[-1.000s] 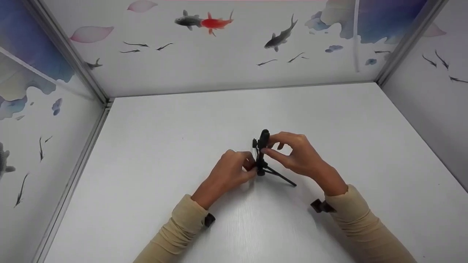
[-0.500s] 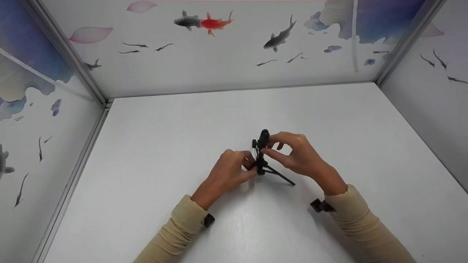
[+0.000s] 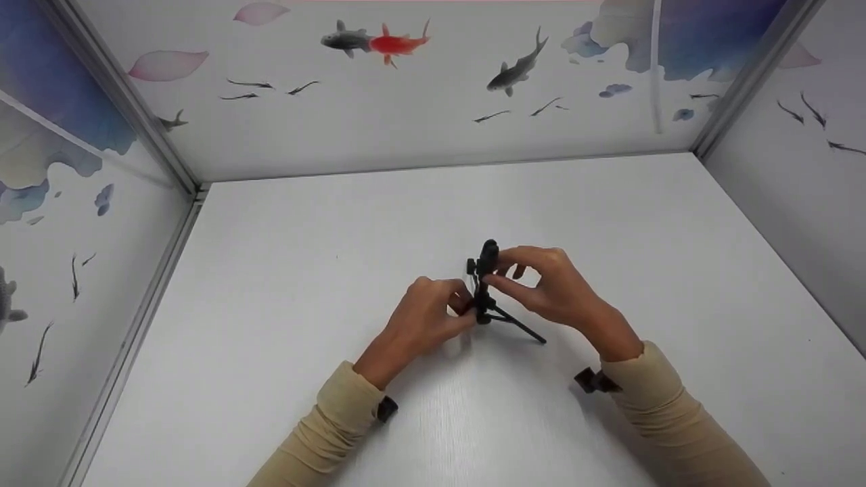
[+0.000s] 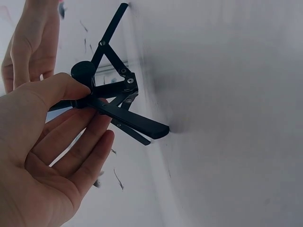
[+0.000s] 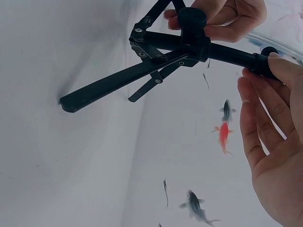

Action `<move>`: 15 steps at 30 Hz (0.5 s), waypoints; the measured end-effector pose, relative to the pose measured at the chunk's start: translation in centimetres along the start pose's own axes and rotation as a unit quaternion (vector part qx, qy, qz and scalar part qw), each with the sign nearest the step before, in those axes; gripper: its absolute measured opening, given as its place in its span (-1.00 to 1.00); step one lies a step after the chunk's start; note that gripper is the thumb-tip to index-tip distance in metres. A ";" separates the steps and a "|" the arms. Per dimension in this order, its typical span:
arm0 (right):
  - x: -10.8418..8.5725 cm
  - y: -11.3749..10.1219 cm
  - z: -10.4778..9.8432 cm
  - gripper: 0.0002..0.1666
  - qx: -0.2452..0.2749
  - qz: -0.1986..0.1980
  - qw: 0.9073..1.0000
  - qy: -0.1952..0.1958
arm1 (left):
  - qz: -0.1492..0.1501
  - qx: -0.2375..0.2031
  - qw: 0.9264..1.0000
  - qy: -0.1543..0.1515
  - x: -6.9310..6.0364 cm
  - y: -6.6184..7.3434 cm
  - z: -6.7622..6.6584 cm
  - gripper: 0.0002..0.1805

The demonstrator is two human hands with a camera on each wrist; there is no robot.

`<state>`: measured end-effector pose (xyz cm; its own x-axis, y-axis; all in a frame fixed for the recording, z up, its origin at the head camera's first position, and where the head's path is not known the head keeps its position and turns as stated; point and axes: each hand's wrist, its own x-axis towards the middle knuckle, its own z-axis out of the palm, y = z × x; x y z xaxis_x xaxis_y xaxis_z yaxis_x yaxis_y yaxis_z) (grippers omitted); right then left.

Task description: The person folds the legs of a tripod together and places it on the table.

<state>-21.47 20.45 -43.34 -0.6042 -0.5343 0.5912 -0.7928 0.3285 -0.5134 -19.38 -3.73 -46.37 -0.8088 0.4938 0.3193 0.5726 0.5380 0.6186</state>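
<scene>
A small black tripod (image 3: pixel 488 260) stands upright on the table with its legs spread. My left hand (image 3: pixel 426 308) pinches it low down, around the leg hub, beside a round knob (image 4: pixel 83 71). Higher up, my right hand (image 3: pixel 555 287) holds the top of the tripod between thumb and fingers. In the right wrist view, the central column (image 5: pixel 232 54) runs from the hub to the right fingertips. One spread leg (image 4: pixel 137 122) reaches toward the tabletop in the left wrist view. Part of the hub is covered by the left thumb and fingers.
The white table (image 3: pixel 304 237) is enclosed by white panels (image 3: pixel 433 128) printed with fish and petals, at the back and both sides. Small black cameras, such as the right one (image 3: pixel 588 381), sit at both cuffs.
</scene>
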 end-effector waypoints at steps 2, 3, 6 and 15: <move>0.0 0.0 0.0 -0.76 0.000 -0.004 1.000 0.001 | -0.002 0.002 1.000 0.000 0.0 0.0 0.0 -0.93; 0.0 0.0 0.0 -0.77 0.000 -0.005 1.000 0.001 | -0.003 0.002 1.000 0.000 0.0 0.0 -0.1 -0.94; 0.1 0.0 0.0 -0.77 0.003 -0.007 1.000 0.002 | -0.006 0.005 1.000 0.001 -0.1 0.1 -0.1 -0.94; 0.1 0.1 0.1 -0.75 0.007 -0.006 1.000 0.000 | -0.001 0.002 1.000 0.005 -0.1 0.1 0.0 -0.94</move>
<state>-21.60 20.36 -43.40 -0.5949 -0.5375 0.5977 -0.7987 0.3117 -0.5147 -19.23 -3.77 -46.38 -0.8113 0.4860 0.3250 0.5715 0.5418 0.6163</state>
